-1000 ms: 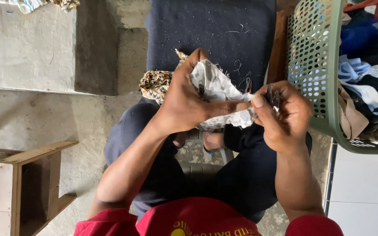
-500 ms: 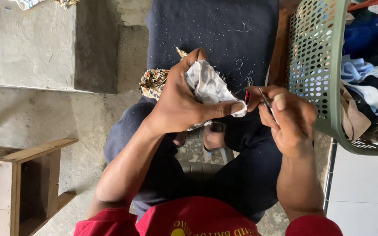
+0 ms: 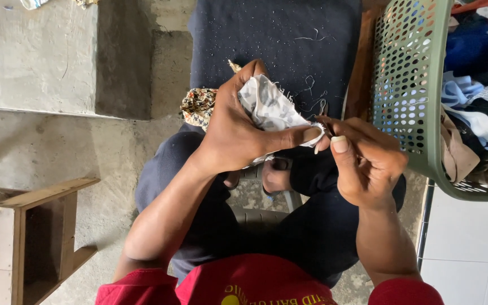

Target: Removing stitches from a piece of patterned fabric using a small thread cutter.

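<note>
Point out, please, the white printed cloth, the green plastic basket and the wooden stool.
white printed cloth (image 3: 271,107), head view, on the crumpled part above the left thumb.
green plastic basket (image 3: 410,85), head view, on its perforated side wall.
wooden stool (image 3: 46,195), head view, on its top rail.

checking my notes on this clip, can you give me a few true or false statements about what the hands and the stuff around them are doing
1. The left hand grips a bunched pale patterned cloth. True.
2. The right hand rests flat on the knee, away from the cloth. False: it is raised, its fingertips meeting the cloth's edge by the left thumb.
3. A green perforated basket with clothes stands on the right. True.
4. The basket holds nothing. False: it holds blue, white and brown garments.
5. A dark blue fabric speckled with loose threads lies beyond the hands. True.
</note>
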